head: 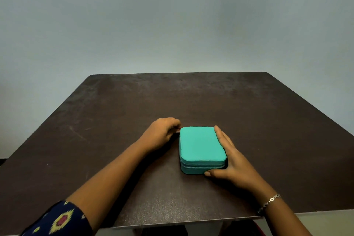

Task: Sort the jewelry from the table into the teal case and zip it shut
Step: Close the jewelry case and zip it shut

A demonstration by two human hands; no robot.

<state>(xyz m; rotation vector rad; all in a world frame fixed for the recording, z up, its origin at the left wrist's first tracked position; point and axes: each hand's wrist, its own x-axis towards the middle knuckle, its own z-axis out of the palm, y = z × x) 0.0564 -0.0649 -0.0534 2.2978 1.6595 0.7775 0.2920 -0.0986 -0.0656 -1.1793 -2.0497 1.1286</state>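
The teal case [200, 145] lies closed on the dark table [115, 120], a little right of centre near me. My left hand [161, 134] sits at the case's far left corner with its fingers curled, pinching something small there that looks like the zip pull; the pull itself is mostly hidden. My right hand [229, 159] lies along the case's right side, fingers straight against the side and thumb pressing the near right corner. No loose jewelry shows on the table.
The table's near edge [191, 222] is close to my body and the far edge meets a plain grey wall [172, 25]. A silver bracelet [270, 202] circles my right wrist.
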